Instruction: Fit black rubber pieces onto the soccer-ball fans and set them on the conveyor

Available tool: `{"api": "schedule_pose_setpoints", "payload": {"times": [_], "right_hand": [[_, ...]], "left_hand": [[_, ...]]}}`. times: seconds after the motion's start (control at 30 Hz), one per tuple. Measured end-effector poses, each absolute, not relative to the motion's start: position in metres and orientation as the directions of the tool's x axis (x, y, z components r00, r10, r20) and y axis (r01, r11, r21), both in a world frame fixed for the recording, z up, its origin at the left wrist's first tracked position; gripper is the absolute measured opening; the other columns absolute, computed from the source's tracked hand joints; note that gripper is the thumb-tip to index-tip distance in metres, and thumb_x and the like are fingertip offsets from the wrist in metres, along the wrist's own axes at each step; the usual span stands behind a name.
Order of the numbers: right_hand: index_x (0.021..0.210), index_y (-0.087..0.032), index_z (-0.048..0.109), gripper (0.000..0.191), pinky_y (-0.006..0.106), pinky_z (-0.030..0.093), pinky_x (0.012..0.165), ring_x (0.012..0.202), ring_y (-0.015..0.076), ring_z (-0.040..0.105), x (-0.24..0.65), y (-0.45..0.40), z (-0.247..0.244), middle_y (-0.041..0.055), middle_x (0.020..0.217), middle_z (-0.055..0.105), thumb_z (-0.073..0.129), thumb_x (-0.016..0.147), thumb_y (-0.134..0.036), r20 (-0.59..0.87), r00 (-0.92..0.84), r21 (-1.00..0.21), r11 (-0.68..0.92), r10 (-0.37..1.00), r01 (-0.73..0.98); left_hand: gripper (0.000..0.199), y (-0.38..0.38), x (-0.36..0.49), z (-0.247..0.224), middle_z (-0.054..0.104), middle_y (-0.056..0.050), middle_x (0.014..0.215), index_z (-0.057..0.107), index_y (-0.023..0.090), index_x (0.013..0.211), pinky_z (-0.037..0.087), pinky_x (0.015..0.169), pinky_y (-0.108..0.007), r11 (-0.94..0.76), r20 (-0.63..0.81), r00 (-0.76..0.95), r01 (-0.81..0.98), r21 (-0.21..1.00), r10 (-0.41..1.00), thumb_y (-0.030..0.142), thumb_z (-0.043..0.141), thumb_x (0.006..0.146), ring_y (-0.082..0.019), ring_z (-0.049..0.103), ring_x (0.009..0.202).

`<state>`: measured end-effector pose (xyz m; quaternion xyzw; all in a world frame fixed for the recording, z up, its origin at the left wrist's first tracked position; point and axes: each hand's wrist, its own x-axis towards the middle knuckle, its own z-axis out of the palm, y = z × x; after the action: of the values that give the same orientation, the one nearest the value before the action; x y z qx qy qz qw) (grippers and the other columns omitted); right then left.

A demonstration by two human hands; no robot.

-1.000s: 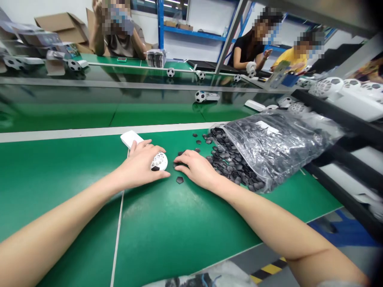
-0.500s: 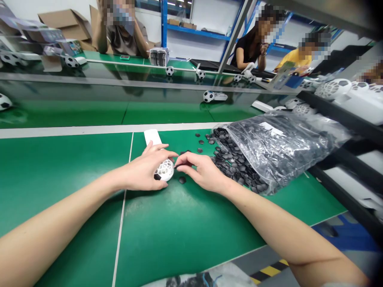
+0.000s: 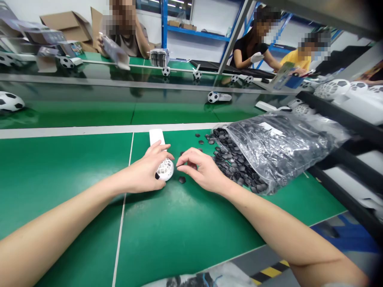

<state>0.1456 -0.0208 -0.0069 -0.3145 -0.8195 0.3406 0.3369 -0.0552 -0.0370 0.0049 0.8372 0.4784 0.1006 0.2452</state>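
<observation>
Two hands over the green counter (image 3: 185, 227): left hand (image 3: 143, 172) fingers wrap a white lattice ball shell (image 3: 165, 170); right hand (image 3: 202, 169) fingers pinch narrowly beside it, any held piece indiscernible.

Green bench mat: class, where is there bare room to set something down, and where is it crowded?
Bare green mat lies between the left forearm and right forearm, and more lies left of the white seam line. It is crowded at the plastic bag and its spilled black pentagon pieces, beside the right hand.

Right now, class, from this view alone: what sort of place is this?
Probably a factory assembly line: long green workbenches, a plastic bag of black hexagonal pieces, and workers beside small football-patterned items.
</observation>
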Motion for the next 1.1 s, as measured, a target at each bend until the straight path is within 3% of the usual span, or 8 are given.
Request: {"api": "schedule_pose_setpoints", "payload": {"times": [0.13,0.27,0.33,0.53,0.77,0.97,1.1], "right_hand": [[0.081,-0.017,0.057,0.006,0.024,0.045,0.059,0.059,0.0094,0.053,0.141,-0.025,-0.009,-0.0006,0.074,0.057,0.056,0.081,-0.022,0.135,-0.601,-0.926,0.316,0.788,0.207],[0.077,-0.016,0.06,0.002,0.023,0.042,0.062,0.065,0.0095,0.051,0.136,-0.027,-0.009,-0.0004,0.074,0.057,0.059,0.077,-0.017,0.17,-0.582,-0.914,0.349,0.795,0.209],[0.075,-0.016,0.061,0.001,0.023,0.041,0.061,0.064,0.0089,0.049,0.134,-0.027,-0.011,-0.0008,0.073,0.056,0.06,0.076,-0.016,0.191,-0.563,-0.911,0.358,0.804,0.203],[0.074,-0.016,0.056,0.01,0.022,0.041,0.059,0.062,0.0088,0.048,0.129,-0.024,-0.02,-0.0023,0.069,0.054,0.063,0.073,-0.022,0.129,-0.526,-0.955,0.248,0.841,0.162],[0.071,-0.017,0.049,0.024,0.021,0.039,0.049,0.05,0.0074,0.045,0.126,-0.015,-0.026,-0.0052,0.06,0.051,0.068,0.068,-0.031,-0.021,-0.585,-0.989,0.067,0.811,0.128],[0.07,-0.017,0.048,0.026,0.021,0.039,0.049,0.05,0.0078,0.046,0.13,-0.011,-0.022,-0.0054,0.058,0.05,0.064,0.072,-0.037,-0.03,-0.596,-0.958,0.147,0.802,0.246],[0.079,-0.017,0.057,0.028,0.023,0.041,0.059,0.064,0.0108,0.049,0.145,-0.011,-0.011,-0.0014,0.072,0.053,0.072,0.066,-0.036,-0.015,-0.728,-0.795,0.434,0.685,0.424]], "left_hand": [[0.052,-0.037,-0.053,0.006,0.019,-0.013,0.145,0.045,0.02,0.112,0.019,0.107,-0.052,-0.397,-0.074,0.504,0.755,0.522,0.86,0.025,0.06,0.064,-0.03,-0.002,0.136],[0.057,-0.037,-0.051,0.006,0.02,-0.013,0.145,0.048,0.021,0.11,0.021,0.105,-0.054,-0.362,-0.078,0.478,0.752,0.551,0.875,0.049,0.065,0.063,-0.032,0.0,0.135],[0.056,-0.037,-0.05,0.004,0.022,-0.012,0.144,0.049,0.021,0.108,0.02,0.105,-0.053,-0.362,-0.053,0.464,0.752,0.55,0.884,0.053,0.063,0.065,-0.032,0.002,0.135],[0.03,-0.04,-0.046,0.005,0.053,-0.006,0.119,0.051,0.022,0.098,0.022,0.106,-0.051,-0.384,0.01,0.463,0.724,0.573,0.887,0.038,0.055,0.074,-0.03,0.004,0.136],[0.03,-0.04,-0.046,0.007,0.048,-0.005,0.124,0.047,0.022,0.097,0.023,0.107,-0.047,-0.328,-0.016,0.436,0.7,0.634,0.9,0.027,0.057,0.069,-0.027,0.004,0.136],[0.035,-0.038,-0.047,0.008,0.045,-0.005,0.127,0.047,0.023,0.101,0.022,0.107,-0.046,-0.322,-0.019,0.441,0.684,0.655,0.897,0.025,0.057,0.068,-0.025,0.008,0.136],[0.045,-0.026,-0.058,0.008,0.04,-0.008,0.127,0.045,0.021,0.111,0.023,0.107,-0.044,-0.368,0.025,0.445,0.708,0.603,0.895,0.025,0.057,0.067,-0.026,0.02,0.132]]}}
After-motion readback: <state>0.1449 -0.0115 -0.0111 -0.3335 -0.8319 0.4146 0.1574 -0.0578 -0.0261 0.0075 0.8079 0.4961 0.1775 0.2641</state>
